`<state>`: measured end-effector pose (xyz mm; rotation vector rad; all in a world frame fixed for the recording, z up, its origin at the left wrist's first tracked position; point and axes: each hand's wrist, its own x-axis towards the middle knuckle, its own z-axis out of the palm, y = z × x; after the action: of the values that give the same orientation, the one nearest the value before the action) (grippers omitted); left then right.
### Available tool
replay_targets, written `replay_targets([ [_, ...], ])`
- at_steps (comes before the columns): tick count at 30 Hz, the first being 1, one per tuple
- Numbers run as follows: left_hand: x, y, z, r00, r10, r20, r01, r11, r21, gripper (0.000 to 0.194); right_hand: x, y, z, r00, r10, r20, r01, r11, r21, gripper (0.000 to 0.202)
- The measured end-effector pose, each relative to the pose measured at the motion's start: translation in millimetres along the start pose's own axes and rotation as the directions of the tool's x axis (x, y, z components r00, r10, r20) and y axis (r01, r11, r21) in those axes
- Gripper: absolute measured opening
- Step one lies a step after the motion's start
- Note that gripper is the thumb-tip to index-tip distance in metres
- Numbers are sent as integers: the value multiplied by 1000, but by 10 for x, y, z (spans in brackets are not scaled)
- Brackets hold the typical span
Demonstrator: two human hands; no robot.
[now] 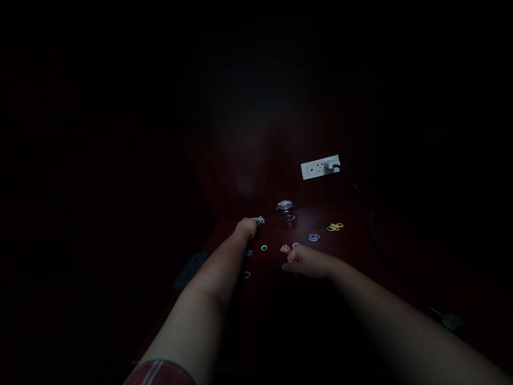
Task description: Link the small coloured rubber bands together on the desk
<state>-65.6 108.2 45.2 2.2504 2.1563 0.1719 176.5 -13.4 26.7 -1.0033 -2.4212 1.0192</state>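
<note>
My left hand (247, 227) reaches to a small pile of mixed pale hair ties (261, 220) at the back of the dark red table. Its fingers curl down against the pile, and their tips are hidden. My right hand (308, 261) is closed nearer the front, the thumb pointing left; whatever it holds is not visible. Just beyond it lie coral hair ties (285, 248) and a pink one (295, 245). A single green hair tie (264, 247) rests between the hands. Beside my left forearm are a bluish hair tie (249, 253) and a pale one (247, 275).
A clear lidded jar (286, 211) stands at the back. Purple hair ties (314, 238) and yellow hair ties (335, 227) lie to the right. A wall socket (320, 167) holds a plug with a dark cable (372, 230). A dark flat object (192, 270) sits at the left edge.
</note>
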Motion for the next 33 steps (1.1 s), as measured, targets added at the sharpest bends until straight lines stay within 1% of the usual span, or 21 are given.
replay_targets([
  [3,24,-42,-74,998,-37,-56,34,999,-40,19,8,-3,0,1000,-8,-5,8,1000,-7,38],
  [5,36,-81,-139,993,-55,-100,48,996,-69,22,14,6,4,1000,-10,-1,10,1000,-7,39],
  [6,39,-100,-173,988,-72,-133,58,993,-105,24,17,13,7,1000,-7,2,7,1000,-6,39],
  [8,34,-131,-240,971,-130,-202,81,969,-233,26,22,29,14,1000,7,16,-7,1000,10,40],
  [11,0,-150,-314,940,-224,-257,88,888,-451,25,24,49,20,1000,8,27,-9,999,39,42],
  [15,-59,-156,-348,920,-239,-310,40,845,-533,22,25,70,22,1000,-14,23,13,999,43,43],
  [19,-87,-202,-341,926,-231,-298,10,806,-592,20,23,75,20,1000,-13,28,11,998,67,43],
  [22,-89,-244,-328,923,-251,-293,10,774,-633,17,12,59,17,999,-10,39,7,997,75,42],
  [25,-84,-271,-310,925,-290,-245,38,714,-699,20,5,52,17,999,-7,42,3,996,90,42],
  [28,-69,-292,-296,933,-294,-207,47,670,-741,25,8,65,17,999,-5,35,1,995,102,42],
  [31,-64,-295,-316,939,-284,-193,24,615,-788,26,7,67,13,999,-18,32,15,995,98,41],
  [33,-95,-258,-350,941,-272,-200,0,592,-806,24,3,56,13,999,-17,43,12,995,99,40],
])
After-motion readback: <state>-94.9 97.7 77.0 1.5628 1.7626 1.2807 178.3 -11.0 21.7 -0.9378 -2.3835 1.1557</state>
